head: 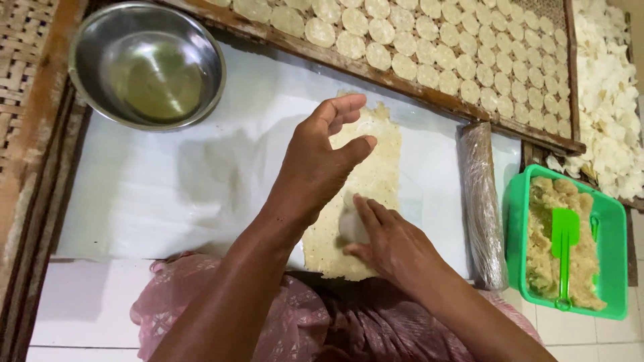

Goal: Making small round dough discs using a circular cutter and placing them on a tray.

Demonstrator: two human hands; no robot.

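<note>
A long flat sheet of pale grainy dough [376,175] lies on a white plastic-covered board [168,188]. My left hand [320,161] hovers over the sheet's left side with fingers apart, a thin round piece of dough [365,127] at its fingertips. My right hand [389,241] presses a small round whitish cutter [351,224] onto the sheet near its lower end.
A steel bowl [147,67] with clear liquid sits at upper left. A wooden-framed tray [429,47] of several dough discs runs along the top. A plastic-wrapped rolling pin [481,201] lies right of the sheet, then a green basket [614,234] of dough with a green spatula [563,248].
</note>
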